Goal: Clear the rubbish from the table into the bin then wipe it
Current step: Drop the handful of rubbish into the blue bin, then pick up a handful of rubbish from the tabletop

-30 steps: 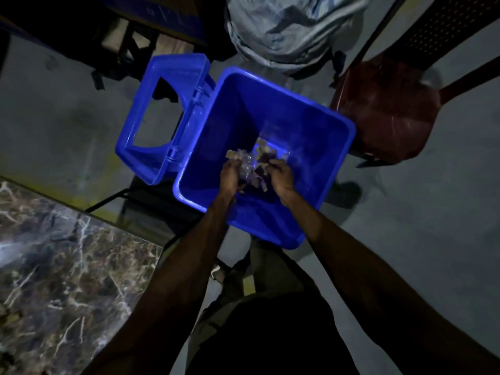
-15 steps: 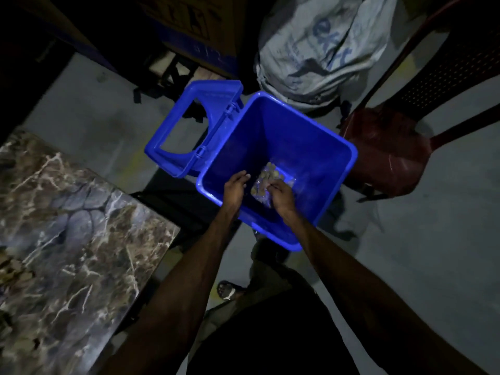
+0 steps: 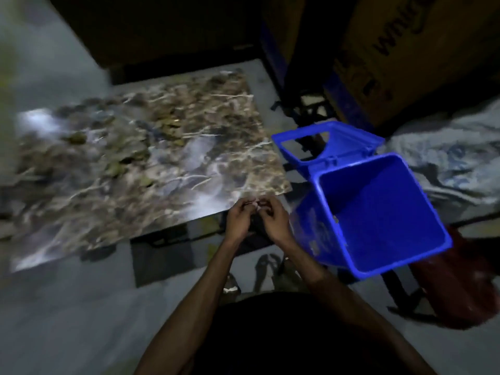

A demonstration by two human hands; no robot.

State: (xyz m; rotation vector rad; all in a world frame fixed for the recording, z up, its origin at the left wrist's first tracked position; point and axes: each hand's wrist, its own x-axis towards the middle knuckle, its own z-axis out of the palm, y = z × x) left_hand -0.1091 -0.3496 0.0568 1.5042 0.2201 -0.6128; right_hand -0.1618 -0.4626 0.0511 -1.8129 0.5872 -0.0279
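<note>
Glossy marbled table (image 3: 221,169), plastic bin (image 3: 378,266)

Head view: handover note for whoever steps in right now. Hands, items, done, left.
Left hand and right hand: together in front of the body by the table's near corner, fingers curled; blur hides whether either has a grip on anything.
Bin: blue, on the floor right of the table, lid flipped open.
Table: marble top; what looks like leafy rubbish is scattered across its middle and left.
Done: cannot tell from this frame.
Left: clear the remaining rubbish into the bin, then wipe. No cloth in view.
</note>
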